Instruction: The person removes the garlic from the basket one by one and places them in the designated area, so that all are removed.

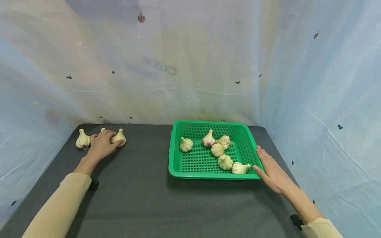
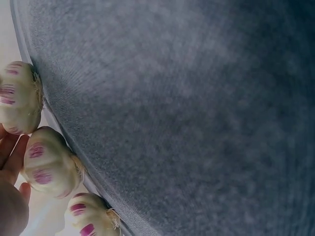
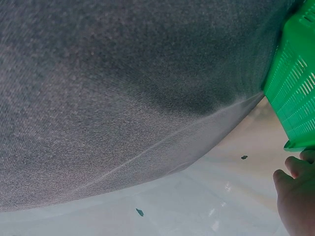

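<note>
At the far left corner of the table, my left hand (image 1: 104,143) reaches over a garlic bulb (image 2: 51,162) between two others, the left bulb (image 1: 82,139) and the right bulb (image 1: 119,136). Its thumb lies at the right bulb, and its fingers (image 2: 15,160) show between two bulbs in the left wrist view; I cannot tell whether it grips one. My right hand (image 1: 275,172), fingers straight, rests against the right side of the green basket (image 1: 205,176), thumb at the near right corner. Several garlic bulbs (image 1: 225,162) lie inside, mostly toward the basket's middle and right.
A dark grey table (image 1: 137,191) carries everything. Whitish plastic sheeting (image 1: 190,82) hangs behind the table and along both sides, with small dark leaf-like bits on it. A stretch of tabletop separates the left-hand bulbs from the basket.
</note>
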Demonstrator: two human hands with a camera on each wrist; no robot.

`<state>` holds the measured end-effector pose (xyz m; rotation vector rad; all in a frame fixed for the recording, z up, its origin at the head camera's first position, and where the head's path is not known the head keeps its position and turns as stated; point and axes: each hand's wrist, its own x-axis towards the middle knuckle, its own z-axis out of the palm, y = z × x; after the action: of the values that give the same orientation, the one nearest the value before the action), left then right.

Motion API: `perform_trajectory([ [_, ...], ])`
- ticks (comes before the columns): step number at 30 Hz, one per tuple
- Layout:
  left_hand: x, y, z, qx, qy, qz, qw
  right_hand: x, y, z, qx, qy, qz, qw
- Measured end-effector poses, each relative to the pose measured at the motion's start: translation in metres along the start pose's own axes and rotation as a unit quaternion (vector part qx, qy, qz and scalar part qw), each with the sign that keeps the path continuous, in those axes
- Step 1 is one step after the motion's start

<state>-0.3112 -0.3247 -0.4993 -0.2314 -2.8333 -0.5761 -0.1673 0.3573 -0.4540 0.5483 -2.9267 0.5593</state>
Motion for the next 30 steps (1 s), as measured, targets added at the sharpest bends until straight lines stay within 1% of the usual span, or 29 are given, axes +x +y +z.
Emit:
perform_trajectory([
  [6, -0.001, 0.001, -0.001, -0.006, 0.002, -0.006, 1.0000, 0.000, 0.000, 0.000, 0.000, -0.001, 0.001, 1.000],
  [14, -0.001, 0.003, -0.001, -0.009, 0.003, -0.002, 1.0000, 0.000, 0.000, -0.001, -0.001, -0.001, 0.001, 1.000],
  [21, -0.001, 0.010, -0.006, -0.015, 0.008, -0.009, 0.9998, 0.000, 0.000, 0.000, -0.003, -0.004, 0.006, 1.000],
  [26, 0.000, 0.018, -0.012, -0.031, 0.024, -0.020, 0.9990, 0.000, 0.001, 0.000, -0.001, -0.005, 0.006, 1.000],
  [30, -0.001, 0.032, -0.020, -0.071, 0.050, -0.022, 0.9960, 0.001, 0.000, 0.000, 0.001, -0.004, 0.003, 1.000],
])
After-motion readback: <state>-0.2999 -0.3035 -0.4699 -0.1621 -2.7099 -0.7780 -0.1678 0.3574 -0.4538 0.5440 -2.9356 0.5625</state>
